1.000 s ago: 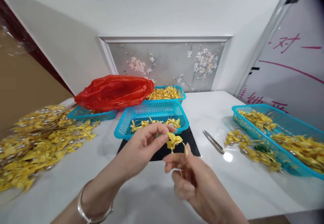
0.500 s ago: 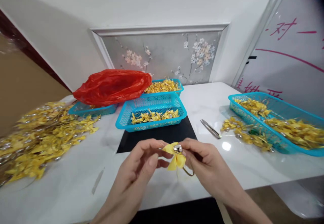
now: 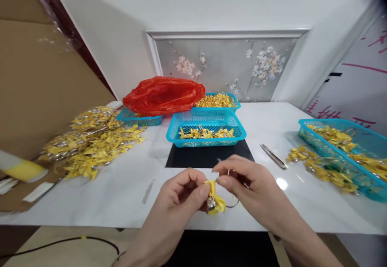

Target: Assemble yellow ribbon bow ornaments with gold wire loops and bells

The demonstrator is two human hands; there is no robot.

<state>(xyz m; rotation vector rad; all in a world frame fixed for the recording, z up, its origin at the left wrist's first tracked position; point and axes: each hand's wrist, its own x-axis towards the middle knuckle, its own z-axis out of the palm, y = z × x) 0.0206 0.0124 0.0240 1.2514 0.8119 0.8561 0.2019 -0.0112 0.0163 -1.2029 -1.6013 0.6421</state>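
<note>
Yellow ribbon bow (image 3: 216, 199), small silver bell (image 3: 211, 204) hanging, pinched by both hands

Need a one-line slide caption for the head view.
Left hand and right hand pinch a yellow ribbon bow with a silver bell.

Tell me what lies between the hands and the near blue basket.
In the head view, only a black mat on the white table lies between the basket and both hands.

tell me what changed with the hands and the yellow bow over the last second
Both hands, left and right, came down from in front of the middle basket to the near table edge, holding the yellow bow throughout. Its silver bell now hangs lowest. Baskets, scissors and red bag stayed put.
</note>
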